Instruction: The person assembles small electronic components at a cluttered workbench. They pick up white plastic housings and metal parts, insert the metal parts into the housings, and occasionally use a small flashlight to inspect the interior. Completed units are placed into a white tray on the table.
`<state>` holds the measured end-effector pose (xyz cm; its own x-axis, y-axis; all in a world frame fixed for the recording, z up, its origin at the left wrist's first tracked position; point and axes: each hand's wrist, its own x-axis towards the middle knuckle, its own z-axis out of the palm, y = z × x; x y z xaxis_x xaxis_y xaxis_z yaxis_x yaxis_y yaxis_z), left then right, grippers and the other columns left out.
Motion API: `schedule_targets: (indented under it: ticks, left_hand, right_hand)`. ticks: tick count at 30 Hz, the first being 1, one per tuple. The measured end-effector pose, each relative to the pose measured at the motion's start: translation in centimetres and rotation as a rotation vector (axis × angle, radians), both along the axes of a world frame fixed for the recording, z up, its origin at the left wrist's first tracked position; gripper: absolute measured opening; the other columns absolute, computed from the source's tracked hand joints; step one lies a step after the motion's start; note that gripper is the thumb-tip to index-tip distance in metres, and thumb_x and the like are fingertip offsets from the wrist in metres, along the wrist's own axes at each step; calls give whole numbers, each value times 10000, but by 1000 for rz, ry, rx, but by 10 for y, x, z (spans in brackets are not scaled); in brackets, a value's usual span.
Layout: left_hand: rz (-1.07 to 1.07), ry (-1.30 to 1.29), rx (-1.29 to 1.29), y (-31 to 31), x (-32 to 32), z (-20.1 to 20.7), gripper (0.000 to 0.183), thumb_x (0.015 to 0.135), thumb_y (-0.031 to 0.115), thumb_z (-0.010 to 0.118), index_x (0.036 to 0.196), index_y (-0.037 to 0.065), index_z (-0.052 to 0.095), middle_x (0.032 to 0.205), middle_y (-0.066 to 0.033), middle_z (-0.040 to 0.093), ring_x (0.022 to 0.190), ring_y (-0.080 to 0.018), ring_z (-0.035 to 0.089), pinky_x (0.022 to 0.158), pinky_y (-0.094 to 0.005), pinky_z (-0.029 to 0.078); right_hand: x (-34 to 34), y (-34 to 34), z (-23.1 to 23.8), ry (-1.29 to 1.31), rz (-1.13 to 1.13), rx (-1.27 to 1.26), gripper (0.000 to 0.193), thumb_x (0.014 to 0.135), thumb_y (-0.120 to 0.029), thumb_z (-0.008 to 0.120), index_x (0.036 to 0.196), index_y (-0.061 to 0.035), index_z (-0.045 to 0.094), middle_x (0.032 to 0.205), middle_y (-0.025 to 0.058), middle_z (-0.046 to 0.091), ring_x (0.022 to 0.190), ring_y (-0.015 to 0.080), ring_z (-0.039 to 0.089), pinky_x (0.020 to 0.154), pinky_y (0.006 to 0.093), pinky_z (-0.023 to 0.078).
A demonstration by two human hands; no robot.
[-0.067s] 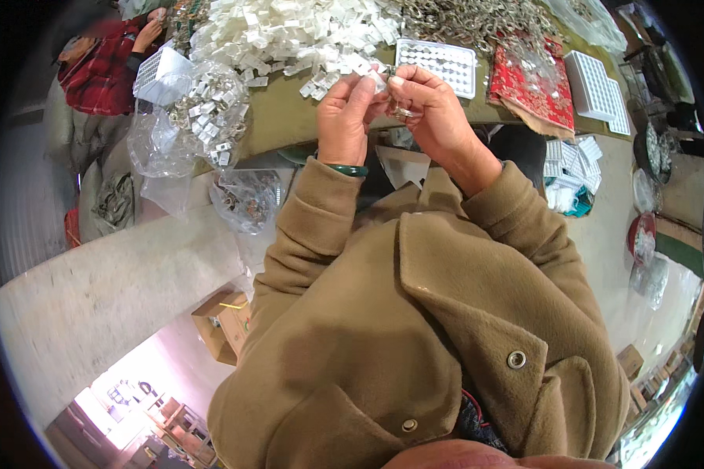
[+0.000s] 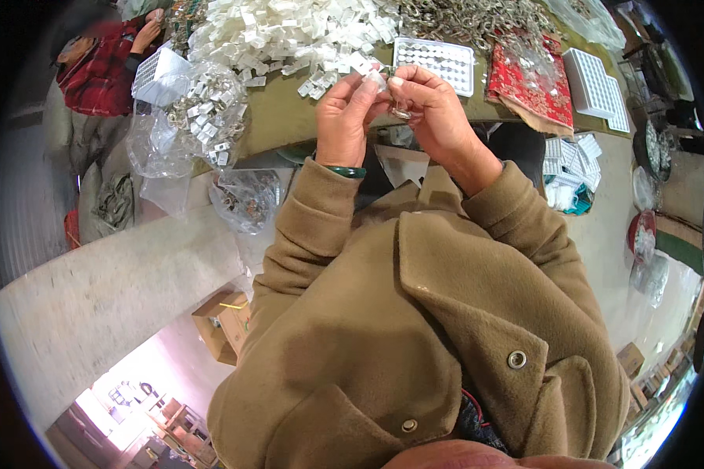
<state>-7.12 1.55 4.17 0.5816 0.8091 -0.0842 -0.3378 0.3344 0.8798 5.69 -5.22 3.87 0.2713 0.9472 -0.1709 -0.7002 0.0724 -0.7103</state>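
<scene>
My left hand (image 2: 346, 113) pinches a small white plastic piece (image 2: 378, 79) between thumb and fingertips. Close beside it, touching or nearly so, my right hand (image 2: 434, 105) is closed around a small shiny metal piece (image 2: 400, 114), which shows below the fingers; its exact kind is too small to make out. Both hands are held over the near edge of the green-covered table (image 2: 278, 117). Beyond them lies a large heap of similar white pieces (image 2: 289, 35), and farther right a heap of metal parts (image 2: 477, 19).
Right of my hands sit a white tray (image 2: 434, 66) with rows of round spots, a red patterned cloth (image 2: 524, 82) and stacked white trays (image 2: 590, 84). A clear bag (image 2: 207, 109) of white-and-metal pieces lies left. At far left sits another person (image 2: 98, 74) in red plaid.
</scene>
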Motion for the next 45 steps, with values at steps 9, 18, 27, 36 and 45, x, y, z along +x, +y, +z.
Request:
schedule_targets:
  ticks: [9, 18, 27, 36, 45]
  left_hand:
    - [10, 41, 157, -12, 2, 1, 311, 909, 58, 626, 1208, -12, 580, 1096, -73, 643, 890, -114, 626, 754, -246, 534]
    - [123, 82, 291, -20, 8, -5, 323, 904, 34, 631, 1217, -33, 595, 1009, -82, 663, 869, -111, 610, 745, -245, 517]
    - [25, 234, 280, -19, 5, 0, 300, 899, 50, 632, 1168, -81, 606, 976, -74, 680, 842, -88, 616, 730, -213, 507]
    - [188, 378, 386, -21, 5, -2, 177, 886, 72, 653, 970, -83, 663, 795, -11, 650, 682, -29, 543, 586, -185, 452]
    - [204, 246, 247, -26, 9, 9, 170, 890, 93, 636, 980, -41, 688, 817, -23, 677, 637, -45, 567, 522, -179, 447]
  right_hand:
    - [0, -17, -2, -12, -42, 3, 42, 863, -97, 649, 891, -77, 625, 773, -38, 603, 646, 34, 481, 568, 179, 358]
    - [0, -20, 1, -49, -15, -27, 33, 885, -73, 639, 900, -53, 617, 788, -20, 596, 675, 63, 504, 659, 212, 425]
    - [0, -23, 1, -369, -129, -84, 51, 856, -37, 658, 851, -15, 613, 820, 11, 626, 698, 60, 548, 627, 208, 446]
    - [3, -28, 3, -1094, -181, 18, 159, 828, -16, 612, 968, -37, 540, 764, -34, 525, 703, 49, 497, 630, 193, 408]
    - [15, -27, 6, -650, -8, 29, 295, 855, -14, 618, 1145, -36, 566, 853, 2, 597, 748, 64, 547, 703, 209, 456]
